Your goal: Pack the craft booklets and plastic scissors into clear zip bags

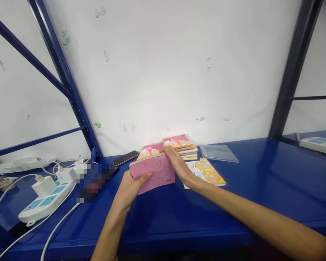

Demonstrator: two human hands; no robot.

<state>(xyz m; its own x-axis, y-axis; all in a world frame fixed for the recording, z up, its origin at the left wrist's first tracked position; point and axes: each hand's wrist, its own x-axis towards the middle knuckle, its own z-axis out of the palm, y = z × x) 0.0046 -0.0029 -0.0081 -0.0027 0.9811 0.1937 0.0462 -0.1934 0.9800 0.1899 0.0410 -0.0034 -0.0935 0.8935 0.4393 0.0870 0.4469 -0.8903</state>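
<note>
A pink notepad (pixel 154 175) with a line drawing of a winged creature on its face is tilted up above the blue table. My left hand (pixel 130 188) grips it at the lower left, thumb across the front and the other fingers hidden behind. My right hand (pixel 179 166) rests along its upper right edge, fingers stretched out and close together; its thumb is hidden. Behind the notepad lie a stack of notepads (pixel 188 150) with a pink and orange cover on top, and a similar pink-covered notepad (pixel 149 150). Beside my right wrist is a yellow-orange booklet (pixel 208 172), partly covered.
A clear plastic bag (pixel 220 153) lies to the right on the blue table (pixel 260 174). A dark phone (pixel 125 158) is at the back left. Further left, a white power strip (pixel 47 199) carries plugs and trailing cables (pixel 58 219). Blue shelf posts (pixel 67 79) flank the wall.
</note>
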